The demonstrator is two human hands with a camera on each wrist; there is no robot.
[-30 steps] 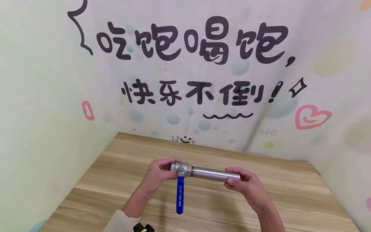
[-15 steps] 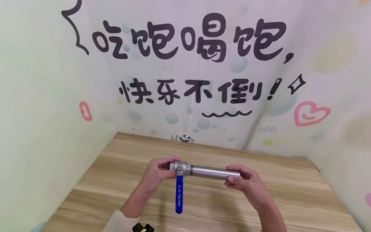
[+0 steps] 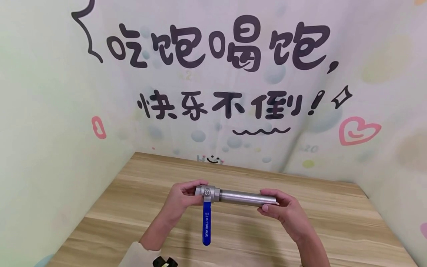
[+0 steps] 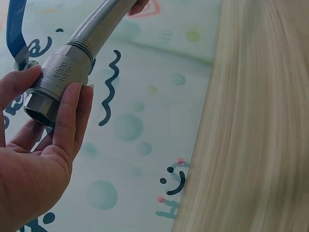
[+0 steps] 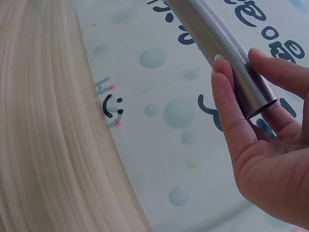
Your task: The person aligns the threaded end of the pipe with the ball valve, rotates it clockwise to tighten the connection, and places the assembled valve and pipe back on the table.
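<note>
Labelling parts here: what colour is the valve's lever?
Blue; the lever shows best in the head view.

pale wood-grain surface (image 3: pixel 340 222), streaked roughly parallel to the printed back wall (image 3: pixel 213 81), far edge along that wall's foot, soft shadows (image 3: pixel 263 241) well apart from it

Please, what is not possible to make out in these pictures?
Head: upper marks on the flat blue handle, too small.
Left wrist: the handle's tip, cut off by the top edge.
Left wrist: how deep the silver round metal pipe sits, hidden inside the silver metal valve.
Head: rest of the black angular object, cut off by the bottom edge.
</note>
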